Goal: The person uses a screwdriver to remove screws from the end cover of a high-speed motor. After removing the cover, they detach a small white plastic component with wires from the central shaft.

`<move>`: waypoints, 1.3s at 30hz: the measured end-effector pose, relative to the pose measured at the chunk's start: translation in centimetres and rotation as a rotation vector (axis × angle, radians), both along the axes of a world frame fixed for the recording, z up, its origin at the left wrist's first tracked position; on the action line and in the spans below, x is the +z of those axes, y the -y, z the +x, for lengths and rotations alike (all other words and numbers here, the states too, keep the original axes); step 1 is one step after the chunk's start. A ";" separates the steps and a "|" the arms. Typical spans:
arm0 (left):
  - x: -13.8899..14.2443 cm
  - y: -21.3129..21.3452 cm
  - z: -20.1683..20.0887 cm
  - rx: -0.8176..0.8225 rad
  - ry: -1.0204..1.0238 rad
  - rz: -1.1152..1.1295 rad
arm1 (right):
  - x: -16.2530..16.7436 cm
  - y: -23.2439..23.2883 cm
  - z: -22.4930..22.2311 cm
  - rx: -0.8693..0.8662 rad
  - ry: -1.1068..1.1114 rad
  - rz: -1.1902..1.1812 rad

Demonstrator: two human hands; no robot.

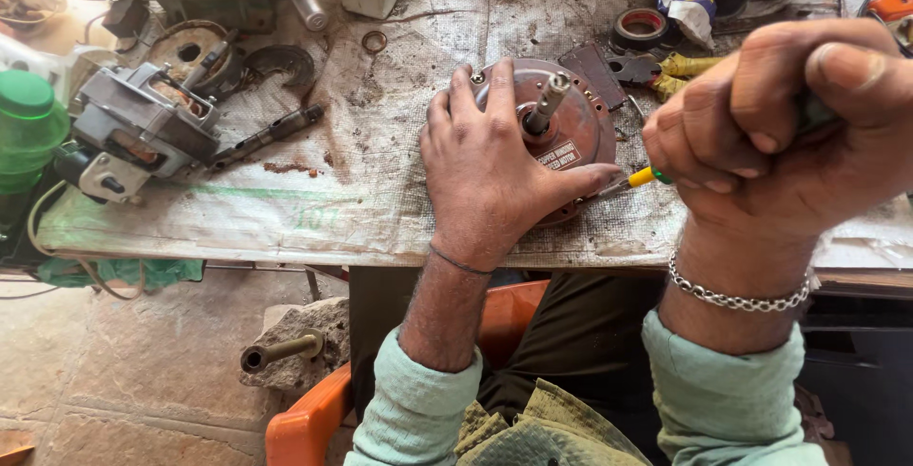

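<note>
Round reddish motor housing (571,128), shaft up, on desk (380,209) — left hand (495,166) spread flat over it. Right hand (789,133) fisted round screwdriver (639,179), tip at housing's edge. Risk: tip slipping off toward the left thumb if the housing shifts

Head cam, close, downward over workbench (285,228)

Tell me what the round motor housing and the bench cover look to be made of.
Round motor housing: probably cast metal, painted reddish-brown; it has a rigid rim and a bare steel shaft. Bench cover: seemingly woven plastic sacking, off-white and grimy, with a visible weave.
</note>
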State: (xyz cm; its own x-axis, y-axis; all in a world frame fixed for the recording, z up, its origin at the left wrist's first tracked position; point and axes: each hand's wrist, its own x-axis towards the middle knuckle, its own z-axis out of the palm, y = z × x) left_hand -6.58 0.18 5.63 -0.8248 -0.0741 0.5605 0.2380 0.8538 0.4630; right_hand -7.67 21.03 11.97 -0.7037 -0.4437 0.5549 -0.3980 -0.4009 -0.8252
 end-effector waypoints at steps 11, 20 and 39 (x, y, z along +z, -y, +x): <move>-0.1 0.3 0.1 -0.013 -0.008 0.013 | 1.1 1.0 -0.8 0.139 -0.018 0.087; 0.2 0.3 0.2 0.000 0.015 0.025 | 2.1 1.8 -0.2 0.240 -0.100 0.103; 0.6 0.4 0.6 0.005 0.053 0.052 | 2.8 2.5 -1.3 0.502 -0.174 0.179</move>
